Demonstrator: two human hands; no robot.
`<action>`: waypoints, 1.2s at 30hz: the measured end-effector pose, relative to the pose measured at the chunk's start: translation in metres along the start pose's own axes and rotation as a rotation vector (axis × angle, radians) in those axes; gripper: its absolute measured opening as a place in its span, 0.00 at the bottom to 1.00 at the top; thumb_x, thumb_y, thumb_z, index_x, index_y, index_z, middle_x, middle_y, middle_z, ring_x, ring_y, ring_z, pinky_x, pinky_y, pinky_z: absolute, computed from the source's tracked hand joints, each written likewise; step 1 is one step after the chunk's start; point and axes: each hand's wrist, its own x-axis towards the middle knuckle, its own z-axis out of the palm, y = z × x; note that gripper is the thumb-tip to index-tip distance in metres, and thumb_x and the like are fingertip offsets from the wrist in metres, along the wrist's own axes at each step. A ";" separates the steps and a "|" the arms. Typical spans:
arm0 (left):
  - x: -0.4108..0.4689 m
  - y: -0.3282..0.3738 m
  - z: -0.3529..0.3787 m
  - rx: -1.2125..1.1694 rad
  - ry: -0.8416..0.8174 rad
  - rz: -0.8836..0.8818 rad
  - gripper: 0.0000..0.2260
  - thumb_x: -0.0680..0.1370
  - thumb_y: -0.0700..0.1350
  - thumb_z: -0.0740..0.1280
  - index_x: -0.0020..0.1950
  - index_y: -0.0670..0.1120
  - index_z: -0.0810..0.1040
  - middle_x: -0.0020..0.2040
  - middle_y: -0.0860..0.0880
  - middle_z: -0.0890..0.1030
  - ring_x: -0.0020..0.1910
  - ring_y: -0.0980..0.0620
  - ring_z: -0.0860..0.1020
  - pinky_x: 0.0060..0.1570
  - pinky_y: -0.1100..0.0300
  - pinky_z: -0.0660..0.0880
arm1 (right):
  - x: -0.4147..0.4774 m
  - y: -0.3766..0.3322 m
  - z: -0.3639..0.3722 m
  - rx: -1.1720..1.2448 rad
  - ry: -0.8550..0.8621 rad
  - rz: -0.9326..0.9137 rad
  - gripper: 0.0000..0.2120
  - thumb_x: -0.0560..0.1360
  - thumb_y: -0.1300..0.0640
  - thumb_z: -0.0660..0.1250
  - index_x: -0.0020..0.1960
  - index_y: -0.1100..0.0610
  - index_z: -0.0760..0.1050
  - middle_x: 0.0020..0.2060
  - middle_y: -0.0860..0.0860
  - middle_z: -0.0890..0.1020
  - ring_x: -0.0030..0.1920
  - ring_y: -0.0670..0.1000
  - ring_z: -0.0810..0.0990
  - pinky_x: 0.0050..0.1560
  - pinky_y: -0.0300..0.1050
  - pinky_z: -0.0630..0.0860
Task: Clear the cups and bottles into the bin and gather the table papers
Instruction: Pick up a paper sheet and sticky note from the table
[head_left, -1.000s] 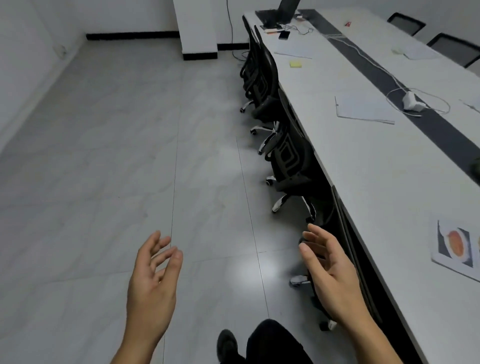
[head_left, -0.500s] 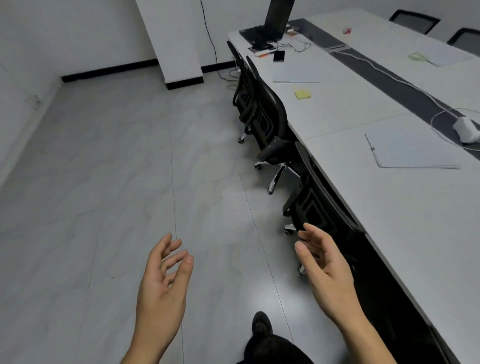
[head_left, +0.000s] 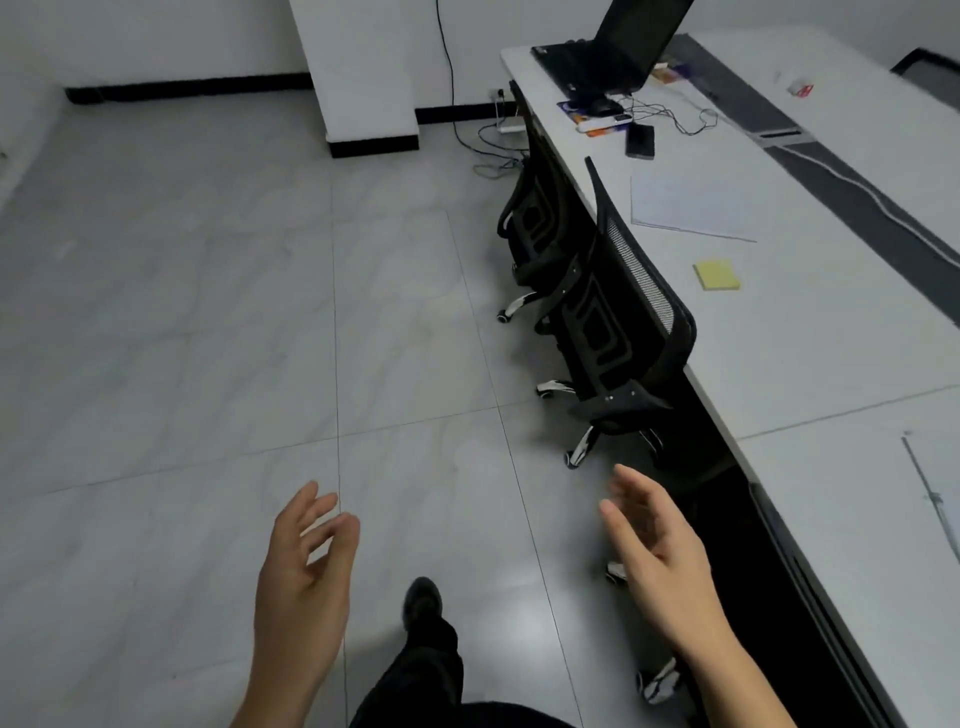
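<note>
While the left grip (head_left: 306, 566) and the right grip (head_left: 660, 556) are being held out over the floor (head_left: 208, 312), both released, fingers loosely spread and nothing being grasped, the papers are being carried by the worktop (head_left: 810, 358), which is being seen on the right with its long axis running from about eleven o'clock at the far end to five o'clock at the near end. No cup, bottle or bin is being shown in this view. From the right grip, a cropped sheet (head_left: 943, 467) at the frame's right edge is being judged the nearest paper, lying between two and three o'clock; the yellow note pad (head_left: 717, 274) is being placed at about twelve to one o'clock, and the large white sheet (head_left: 691, 205) just beyond it on the same bearing, with its near edge being drawn roughly from nine toward three o'clock. A black chair (head_left: 623, 332) is being shown tucked against the worktop's edge between the right grip and the pad, so a step alongside is being judged likely before any reach. The right grip is being taken as the nearer one to every paper, since the left grip is being held well apart from the worktop, at nine o'clock of the right.
</note>
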 end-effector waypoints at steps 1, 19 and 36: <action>0.032 0.013 0.008 0.011 -0.020 -0.004 0.18 0.79 0.45 0.67 0.68 0.57 0.71 0.61 0.59 0.79 0.60 0.54 0.79 0.53 0.61 0.74 | 0.022 -0.012 0.008 -0.003 0.008 0.011 0.18 0.78 0.56 0.70 0.66 0.45 0.75 0.60 0.41 0.81 0.57 0.35 0.79 0.51 0.25 0.73; 0.421 0.235 0.375 0.212 -0.669 0.145 0.11 0.80 0.43 0.68 0.61 0.54 0.78 0.55 0.56 0.83 0.55 0.60 0.81 0.59 0.52 0.78 | 0.431 -0.099 -0.023 0.184 0.429 0.118 0.14 0.78 0.50 0.69 0.63 0.40 0.77 0.56 0.39 0.82 0.57 0.38 0.80 0.55 0.36 0.76; 0.603 0.277 0.722 0.756 -1.396 0.333 0.14 0.80 0.46 0.67 0.65 0.53 0.74 0.63 0.53 0.78 0.56 0.62 0.76 0.52 0.67 0.70 | 0.642 -0.063 -0.082 0.198 0.905 0.590 0.18 0.78 0.52 0.69 0.67 0.45 0.73 0.57 0.42 0.80 0.56 0.41 0.80 0.55 0.41 0.77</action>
